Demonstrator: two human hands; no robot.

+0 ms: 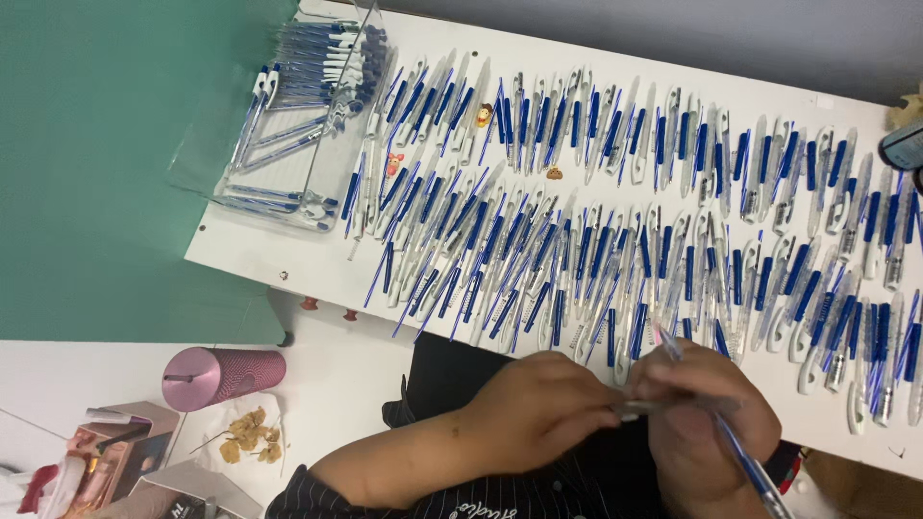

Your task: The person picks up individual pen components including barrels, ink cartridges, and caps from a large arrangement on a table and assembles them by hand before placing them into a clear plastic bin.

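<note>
My left hand [524,408] and my right hand [711,408] meet just below the near edge of a white table [240,245]. Together they hold one blue and clear pen [745,461] between them; its metal tip end lies between the fingers of both hands and its barrel runs down to the right past my right wrist. On the table above my hands lie several rows of white and blue pen parts [615,240], laid side by side.
A clear plastic tray [288,125] with several assembled blue pens sits at the table's left end. A pink ribbed tumbler [223,375] lies on a lower white surface at the left, beside dried flowers [248,437] and small boxes. Green floor lies at the left.
</note>
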